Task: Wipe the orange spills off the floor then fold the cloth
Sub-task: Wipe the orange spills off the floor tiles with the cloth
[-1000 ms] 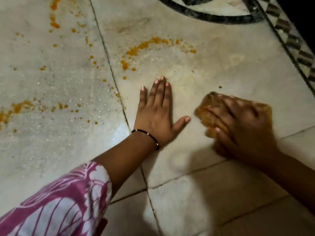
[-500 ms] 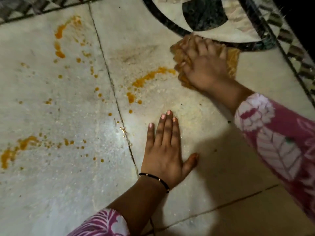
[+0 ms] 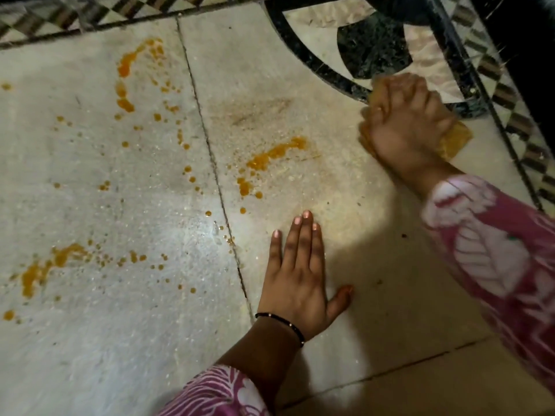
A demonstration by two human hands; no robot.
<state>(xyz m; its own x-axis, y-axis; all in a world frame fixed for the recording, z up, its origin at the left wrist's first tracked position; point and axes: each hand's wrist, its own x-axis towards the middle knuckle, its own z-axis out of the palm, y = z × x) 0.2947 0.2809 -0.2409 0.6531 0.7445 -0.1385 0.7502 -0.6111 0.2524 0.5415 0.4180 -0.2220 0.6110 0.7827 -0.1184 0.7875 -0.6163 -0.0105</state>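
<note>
Orange spills mark the pale marble floor: a streak in the middle, a trail at the upper left and a smear at the left edge, with many small drops between. My right hand presses an orange-stained cloth onto the floor at the upper right, fingers curled over it, next to the dark inlay curve. My left hand rests flat on the floor with straight fingers, below the middle streak.
A dark curved inlay and a checkered border strip run along the top and right. A grout line crosses the floor diagonally between the spills. Pink patterned sleeves cover both forearms.
My right hand swept the cloth from the near right up to the far right, then slightly right of the middle streak. The streak's right end has been wiped. My left hand stayed planted.
</note>
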